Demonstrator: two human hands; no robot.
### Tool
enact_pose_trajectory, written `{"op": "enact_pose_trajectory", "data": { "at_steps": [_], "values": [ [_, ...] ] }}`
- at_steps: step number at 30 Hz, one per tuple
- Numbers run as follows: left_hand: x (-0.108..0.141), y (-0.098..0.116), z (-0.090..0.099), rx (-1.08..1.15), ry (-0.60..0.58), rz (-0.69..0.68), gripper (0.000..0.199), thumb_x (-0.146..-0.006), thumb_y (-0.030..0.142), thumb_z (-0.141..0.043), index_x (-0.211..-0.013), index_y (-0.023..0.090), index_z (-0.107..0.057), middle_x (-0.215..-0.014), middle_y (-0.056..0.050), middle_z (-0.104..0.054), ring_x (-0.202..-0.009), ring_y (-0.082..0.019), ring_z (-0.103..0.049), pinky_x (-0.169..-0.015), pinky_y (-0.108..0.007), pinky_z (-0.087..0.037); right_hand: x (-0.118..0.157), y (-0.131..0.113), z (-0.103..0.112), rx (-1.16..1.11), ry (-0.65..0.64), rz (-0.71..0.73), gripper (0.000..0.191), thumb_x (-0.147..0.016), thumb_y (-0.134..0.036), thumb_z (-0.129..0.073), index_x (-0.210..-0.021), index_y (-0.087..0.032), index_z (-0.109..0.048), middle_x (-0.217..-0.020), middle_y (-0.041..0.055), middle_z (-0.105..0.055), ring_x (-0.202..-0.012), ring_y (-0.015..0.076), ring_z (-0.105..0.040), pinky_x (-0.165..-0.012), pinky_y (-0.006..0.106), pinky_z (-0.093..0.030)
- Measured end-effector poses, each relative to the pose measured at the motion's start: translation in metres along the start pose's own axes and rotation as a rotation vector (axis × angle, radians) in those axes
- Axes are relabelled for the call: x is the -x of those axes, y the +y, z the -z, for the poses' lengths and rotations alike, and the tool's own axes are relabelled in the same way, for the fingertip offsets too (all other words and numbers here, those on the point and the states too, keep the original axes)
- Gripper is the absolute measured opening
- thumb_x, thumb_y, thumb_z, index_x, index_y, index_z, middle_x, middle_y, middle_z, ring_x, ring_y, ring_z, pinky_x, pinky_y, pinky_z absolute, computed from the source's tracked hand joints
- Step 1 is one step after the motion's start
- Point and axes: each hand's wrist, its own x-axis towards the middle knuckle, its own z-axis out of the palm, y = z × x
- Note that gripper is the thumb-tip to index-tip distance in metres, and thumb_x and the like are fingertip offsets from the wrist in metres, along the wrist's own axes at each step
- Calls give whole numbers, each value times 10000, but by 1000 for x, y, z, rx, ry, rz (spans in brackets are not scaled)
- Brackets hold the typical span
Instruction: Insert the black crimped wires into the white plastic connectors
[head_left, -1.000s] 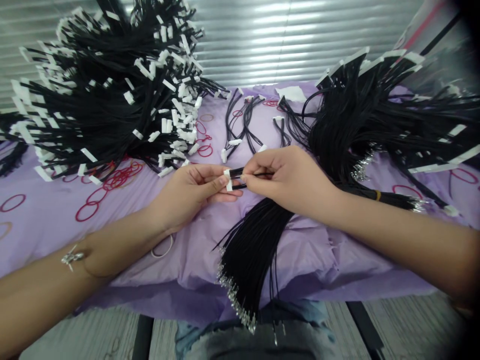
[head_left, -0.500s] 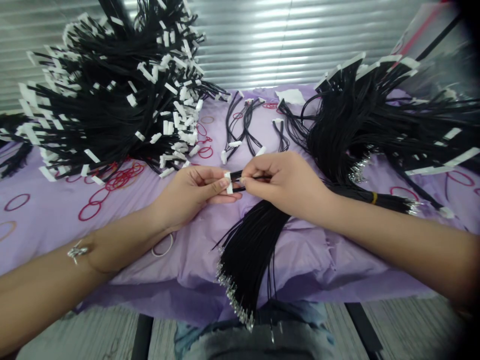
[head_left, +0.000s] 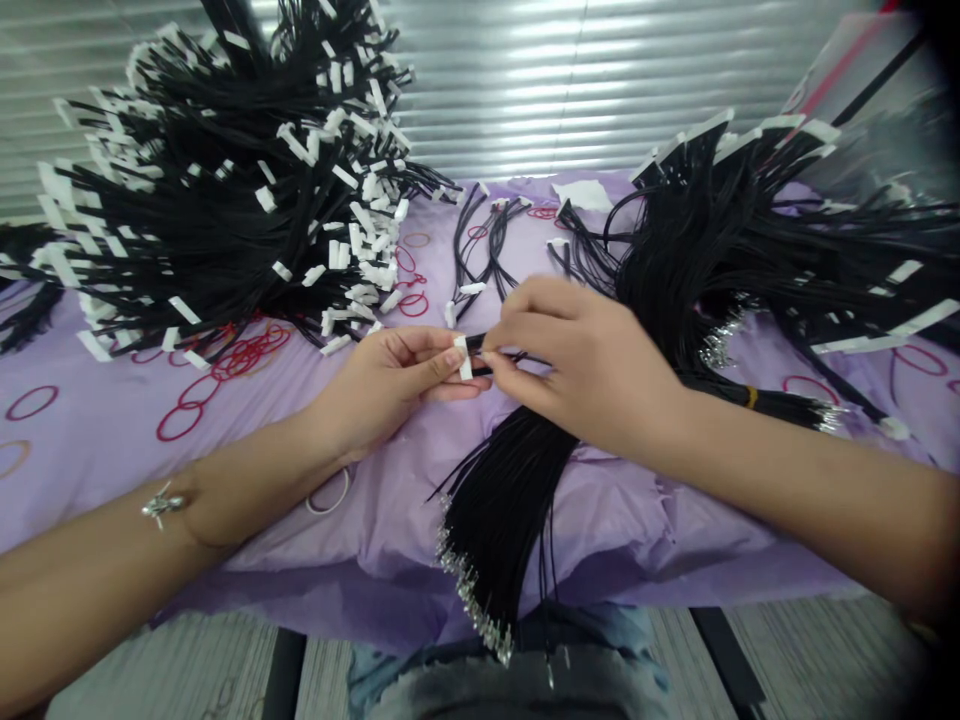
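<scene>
Spreading over the purple sheet (head_left: 300, 590), the limp, light black wire bundles (head_left: 202, 240) are judged best held at their stiffer connectors. At centre frame, a white connector (head_left: 463, 358) is pinched in the fingers of the left hand (head_left: 382, 395), its wires (head_left: 504, 358) in those of the right hand (head_left: 581, 365).

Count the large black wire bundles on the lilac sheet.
4, though more may be hidden: a white-connector pile at left, another at right, a metal-terminal bundle at front centre, and a yellow-banded bundle at right.

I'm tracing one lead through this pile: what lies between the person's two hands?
In the head view, a white plastic connector and its black insulated wires span the gap between the left hand and the right hand.
</scene>
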Motion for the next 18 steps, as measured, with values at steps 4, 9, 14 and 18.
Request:
{"op": "enact_pose_trajectory", "data": {
  "at_steps": [4, 9, 14, 18],
  "values": [
    [-4, 3, 1, 26, 87, -23, 25, -783, 134, -703, -770, 113, -705, -752, -11, -711, -679, -83, -685, -703, -157, -578, 0, -10, 6, 18, -169, 201, 279, -918, -230, -423, -824, -138, -668, -932, 79, -612, -857, 146, -535, -781, 294, -405],
    [-6, 5, 3, 23, 147, -15, 77, -818, 114, -657, -754, 109, -700, -703, -2, -696, -706, -109, -710, -710, -166, -589, -5, -10, -7, -243, -753, 201, 136, -862, -178, -563, -901, -146, -690, -886, 52, -630, -853, 128, -552, -807, 273, -434],
    [-4, 5, 0, 24, 136, -8, 59, -801, 113, -678, -746, 101, -694, -664, -5, -685, -678, -123, -714, -664, -168, -592, -9, -8, -8, -340, -797, 141, 83, -839, -137, -565, -815, -122, -643, -859, 39, -620, -846, 117, -533, -798, 251, -406],
    [-4, 6, 0, 36, 143, 3, 68, -816, 95, -652, -758, 101, -686, -667, -14, -695, -670, -125, -715, -641, -166, -588, -6, -7, -6, -448, -678, 64, 124, -850, -121, -520, -875, -137, -640, -825, 4, -640, -766, 79, -532, -737, 216, -388]
  ]
}}
